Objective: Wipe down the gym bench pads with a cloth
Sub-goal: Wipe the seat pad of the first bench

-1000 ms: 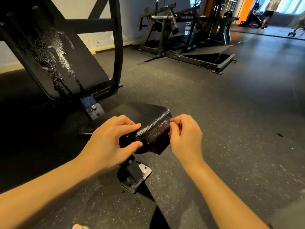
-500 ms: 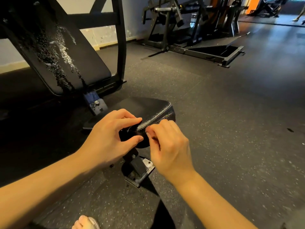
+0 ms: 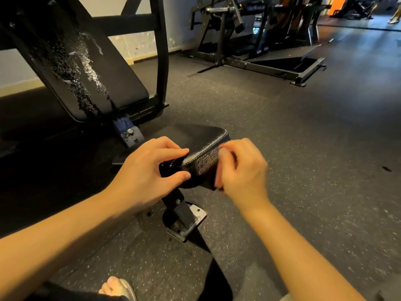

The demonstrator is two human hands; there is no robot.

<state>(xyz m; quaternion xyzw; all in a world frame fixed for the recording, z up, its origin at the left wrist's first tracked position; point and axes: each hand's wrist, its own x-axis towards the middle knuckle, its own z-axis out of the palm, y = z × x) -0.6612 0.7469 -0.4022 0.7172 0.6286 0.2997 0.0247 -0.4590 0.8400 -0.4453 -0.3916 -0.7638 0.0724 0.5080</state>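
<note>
"Fingers of the left hand [image 3: 147, 170] curl over the near edge of the seat pad [image 3: 195, 135], thumb on its front face: it holds the pad."

"And the right hand [image 3: 243, 170]?"

"Curled at the pad's right front corner, blurred. A dark flap [image 3: 209, 184] hangs just under its fingers; whether they pinch it, and what it is, I cannot tell."

"Where do the pads sit?"

"Seat pad low on its post [image 3: 180, 205], centre. Behind it the back pad [image 3: 112, 83] tilts up at the left, streaked with wet droplets. Speckled rubber floor [image 3: 303, 148] all round; a weight machine [image 3: 249, 40] stands well beyond."
</note>
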